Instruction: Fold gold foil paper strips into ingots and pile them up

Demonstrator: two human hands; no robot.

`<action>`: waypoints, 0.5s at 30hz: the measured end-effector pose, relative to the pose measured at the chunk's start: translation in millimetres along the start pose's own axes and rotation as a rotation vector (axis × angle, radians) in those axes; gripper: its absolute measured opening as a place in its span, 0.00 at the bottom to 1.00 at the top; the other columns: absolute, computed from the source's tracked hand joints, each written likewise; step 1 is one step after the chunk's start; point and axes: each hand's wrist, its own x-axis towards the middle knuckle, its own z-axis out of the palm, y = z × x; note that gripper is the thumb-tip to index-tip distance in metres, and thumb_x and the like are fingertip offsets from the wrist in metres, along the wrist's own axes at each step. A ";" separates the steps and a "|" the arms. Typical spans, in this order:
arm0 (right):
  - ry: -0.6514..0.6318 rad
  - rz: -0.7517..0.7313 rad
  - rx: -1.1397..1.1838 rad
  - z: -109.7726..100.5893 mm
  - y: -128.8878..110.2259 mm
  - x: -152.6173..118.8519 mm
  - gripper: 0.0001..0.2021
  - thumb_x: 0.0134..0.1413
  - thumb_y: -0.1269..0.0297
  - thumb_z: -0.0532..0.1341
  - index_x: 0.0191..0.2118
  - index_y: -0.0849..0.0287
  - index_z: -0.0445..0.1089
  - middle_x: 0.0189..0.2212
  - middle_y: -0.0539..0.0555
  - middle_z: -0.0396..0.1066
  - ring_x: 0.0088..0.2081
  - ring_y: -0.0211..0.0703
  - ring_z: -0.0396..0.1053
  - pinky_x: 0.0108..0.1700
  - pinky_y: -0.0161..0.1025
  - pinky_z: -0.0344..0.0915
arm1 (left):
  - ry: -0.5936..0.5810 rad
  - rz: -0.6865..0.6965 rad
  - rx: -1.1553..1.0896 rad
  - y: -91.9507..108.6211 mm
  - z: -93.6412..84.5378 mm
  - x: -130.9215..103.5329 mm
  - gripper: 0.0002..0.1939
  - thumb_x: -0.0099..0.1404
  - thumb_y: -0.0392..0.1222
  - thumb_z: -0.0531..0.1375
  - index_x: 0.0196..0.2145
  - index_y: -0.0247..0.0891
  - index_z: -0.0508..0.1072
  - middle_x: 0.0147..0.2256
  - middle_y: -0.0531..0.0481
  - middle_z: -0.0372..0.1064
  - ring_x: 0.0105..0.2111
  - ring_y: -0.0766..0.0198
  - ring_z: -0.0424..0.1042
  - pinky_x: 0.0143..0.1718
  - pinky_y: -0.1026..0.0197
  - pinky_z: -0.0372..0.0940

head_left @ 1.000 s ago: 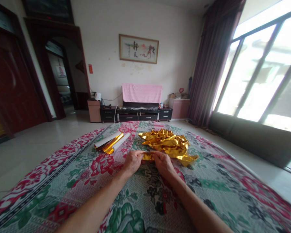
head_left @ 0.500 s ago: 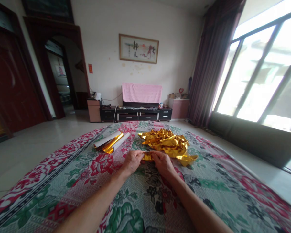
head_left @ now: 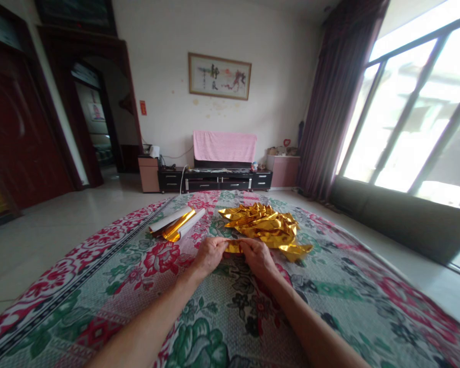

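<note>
Smack in the middle of the view, a short bit of gold foil sat between the left hand and the right hand, each pinching one end with thumb and curled fingers pressed close, probably to keep it taut, though I couldn't tell what the hidden fingers underneath were doing. Just beyond, off to the right, lay a heap of crumpled gold pieces, seemingly placed within easy reach, and over to the left some curled sheets rested on the flowery tablecloth, likely handy there too.
</note>
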 end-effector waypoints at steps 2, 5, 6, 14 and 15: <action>0.003 -0.004 0.002 0.4 0.6 0.4 0.17 0.50 0.62 0.50 0.34 0.61 0.76 0.22 0.51 0.70 0.25 0.38 0.64 0.27 0.31 0.56 | -0.002 -0.001 -0.002 0.4 0.0 -0.4 0.18 0.58 0.41 0.52 0.42 0.33 0.74 0.30 0.48 0.75 0.25 0.66 0.72 0.24 0.68 0.63; 0.000 -0.011 0.003 0.5 1.0 1.0 0.16 0.50 0.61 0.50 0.29 0.61 0.75 0.21 0.50 0.69 0.25 0.38 0.64 0.28 0.31 0.56 | 0.000 -0.011 -0.006 0.1 0.6 -0.2 0.18 0.58 0.40 0.52 0.42 0.34 0.74 0.29 0.48 0.75 0.24 0.67 0.72 0.23 0.68 0.63; -0.001 -0.014 0.003 0.5 1.0 1.0 0.16 0.50 0.61 0.50 0.28 0.61 0.75 0.21 0.50 0.69 0.26 0.38 0.64 0.28 0.31 0.56 | 0.006 -0.012 -0.005 -0.2 0.9 0.1 0.18 0.58 0.40 0.52 0.42 0.34 0.74 0.29 0.48 0.75 0.24 0.67 0.72 0.23 0.68 0.63; 0.009 -0.003 -0.003 0.2 -0.9 0.5 0.16 0.50 0.62 0.50 0.28 0.62 0.74 0.21 0.50 0.69 0.25 0.38 0.63 0.28 0.31 0.55 | 0.005 -0.021 0.001 -1.7 1.1 2.1 0.18 0.58 0.41 0.52 0.43 0.34 0.74 0.28 0.48 0.75 0.24 0.66 0.72 0.23 0.68 0.63; 0.005 -0.004 -0.002 0.0 -0.5 0.6 0.16 0.50 0.62 0.50 0.30 0.62 0.75 0.22 0.51 0.69 0.26 0.38 0.64 0.28 0.31 0.55 | 0.003 -0.019 -0.001 -2.0 1.0 2.3 0.18 0.57 0.40 0.52 0.42 0.34 0.74 0.28 0.48 0.75 0.24 0.66 0.72 0.23 0.68 0.63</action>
